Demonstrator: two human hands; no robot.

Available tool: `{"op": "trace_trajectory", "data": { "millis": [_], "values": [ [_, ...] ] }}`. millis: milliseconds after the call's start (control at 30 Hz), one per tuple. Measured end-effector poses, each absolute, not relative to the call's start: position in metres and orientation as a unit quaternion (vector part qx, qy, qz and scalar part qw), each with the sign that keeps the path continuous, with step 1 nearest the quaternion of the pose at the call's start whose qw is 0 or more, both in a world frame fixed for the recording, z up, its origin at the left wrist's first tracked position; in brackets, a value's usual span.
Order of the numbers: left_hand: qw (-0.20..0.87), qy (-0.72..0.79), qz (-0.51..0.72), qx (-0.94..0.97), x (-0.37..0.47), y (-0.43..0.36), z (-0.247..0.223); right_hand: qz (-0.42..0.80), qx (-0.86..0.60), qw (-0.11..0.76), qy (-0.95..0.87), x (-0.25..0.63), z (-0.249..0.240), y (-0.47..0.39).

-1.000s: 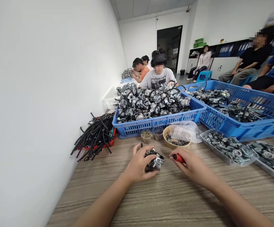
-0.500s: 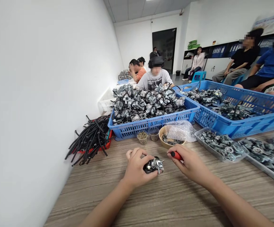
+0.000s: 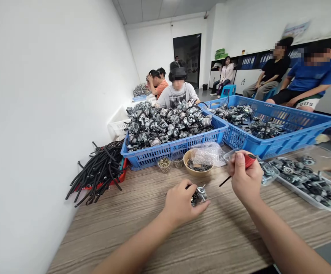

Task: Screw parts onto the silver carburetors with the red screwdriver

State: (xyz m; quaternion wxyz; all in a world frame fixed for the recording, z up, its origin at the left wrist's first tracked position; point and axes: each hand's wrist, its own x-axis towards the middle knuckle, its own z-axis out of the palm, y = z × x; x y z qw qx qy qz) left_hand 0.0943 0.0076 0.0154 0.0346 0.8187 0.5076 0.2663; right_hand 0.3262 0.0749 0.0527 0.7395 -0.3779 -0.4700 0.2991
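Observation:
My left hand (image 3: 181,201) is closed around a small metal carburetor (image 3: 200,195) on the wooden table, its fingers hiding most of the body. A thin metal stub sticks up from the carburetor's right end. Raised to the right of it, my right hand (image 3: 245,175) grips a screwdriver (image 3: 250,161) with a red and black handle. The dark shaft (image 3: 225,181) points down and left, its tip apart from the carburetor.
Behind stand a blue crate (image 3: 177,146) heaped with carburetors and another blue crate (image 3: 282,146). Black hoses (image 3: 99,171) lie at left. A cup of brass pieces (image 3: 164,164), a round tub (image 3: 186,167) and a parts tray (image 3: 302,198) flank my hands. Several people sit beyond.
My right hand has risen and moved right, turning the screwdriver so its shaft now shows. My left hand has shifted right in view with the carburetor, and the whole view has swung rightward.

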Motion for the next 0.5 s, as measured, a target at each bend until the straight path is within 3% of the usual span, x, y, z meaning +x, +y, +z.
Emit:
{"op": "trace_trajectory", "data": {
  "millis": [300, 500],
  "values": [
    [0.016, 0.452, 0.366, 0.814, 0.113, 0.020, -0.007, 0.255, -0.316, 0.830, -0.381, 0.347, 0.071, 0.084],
    [0.023, 0.416, 0.416, 0.808, 0.112, 0.021, -0.014, 0.136, -0.311, 0.894, -0.293, 0.375, 0.086, 0.088]
  ]
}}
